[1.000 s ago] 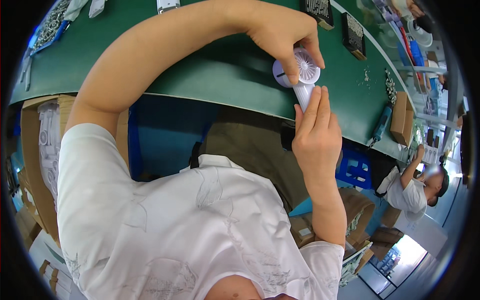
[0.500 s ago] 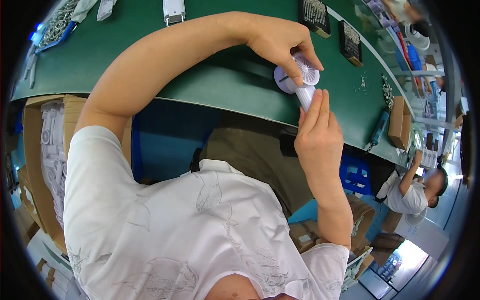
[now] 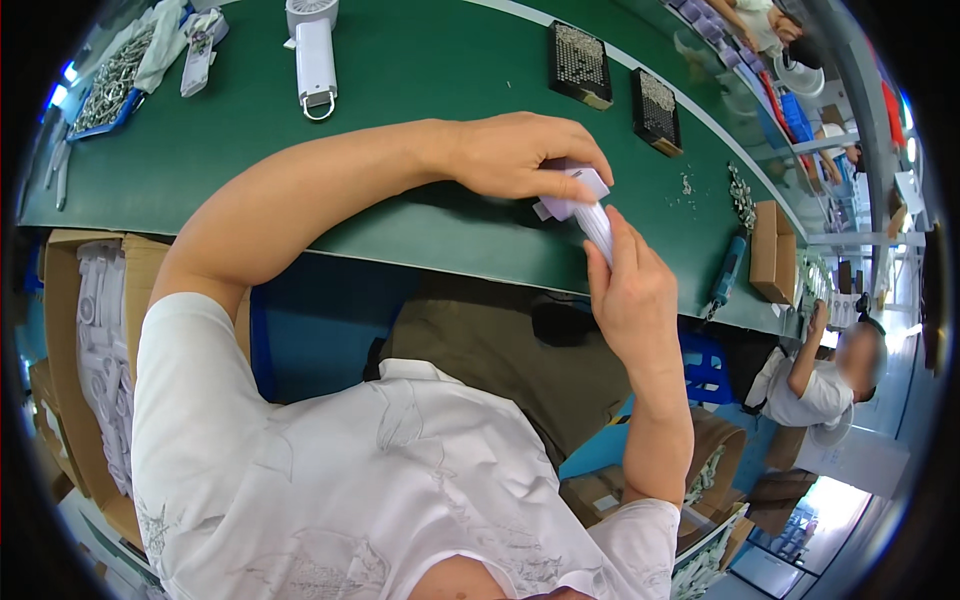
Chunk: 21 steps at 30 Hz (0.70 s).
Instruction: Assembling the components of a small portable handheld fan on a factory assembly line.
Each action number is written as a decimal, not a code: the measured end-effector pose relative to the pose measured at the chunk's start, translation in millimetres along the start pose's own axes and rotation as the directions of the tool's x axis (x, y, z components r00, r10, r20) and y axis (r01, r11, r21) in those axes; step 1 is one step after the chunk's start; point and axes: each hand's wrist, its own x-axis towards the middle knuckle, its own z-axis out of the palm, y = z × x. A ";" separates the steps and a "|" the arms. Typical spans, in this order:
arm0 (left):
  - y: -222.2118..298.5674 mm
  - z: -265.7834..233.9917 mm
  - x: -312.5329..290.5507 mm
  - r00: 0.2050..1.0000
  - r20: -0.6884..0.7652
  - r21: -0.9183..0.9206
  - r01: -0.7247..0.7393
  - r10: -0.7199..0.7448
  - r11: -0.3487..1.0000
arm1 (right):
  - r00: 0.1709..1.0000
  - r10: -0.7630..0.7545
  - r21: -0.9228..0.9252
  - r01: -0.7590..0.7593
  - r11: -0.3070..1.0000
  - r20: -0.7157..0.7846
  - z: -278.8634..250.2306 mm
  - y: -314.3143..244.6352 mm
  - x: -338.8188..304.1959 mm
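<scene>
A pale purple handheld fan [image 3: 596, 232] is held between my two hands just above the near part of the green table [image 3: 430, 215]. My left hand [image 3: 525, 158] reaches over from the far side, thumb and fingers closed around the head end. Below it, my right hand [image 3: 637, 288] grips the handle between thumb and fingers. The fan is tilted and its head appears edge-on, so the grille is hidden. Farther back at the left lies another handheld fan [image 3: 316, 62], white, with a metal loop at its handle end.
At far left, a blue tray [image 3: 100, 128] holds metal parts. Two black trays [image 3: 580, 68] of small pieces stand at the back right. A teal electric screwdriver [image 3: 731, 268] lies beside a cardboard box [image 3: 773, 252]. White fan parts [image 3: 105, 350] fill a carton lower left. Another person [image 3: 815, 385] sits at right.
The fan has been turned, so its round grille no longer faces up. Both hands sit lower in the picture and slightly left. More of the table's far side shows.
</scene>
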 end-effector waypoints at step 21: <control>15.9 28.3 3.1 0.982 -0.161 0.340 -0.044 0.104 0.940 | 0.999 -0.035 -0.011 0.035 0.999 -0.011 3.2 5.7 -3.7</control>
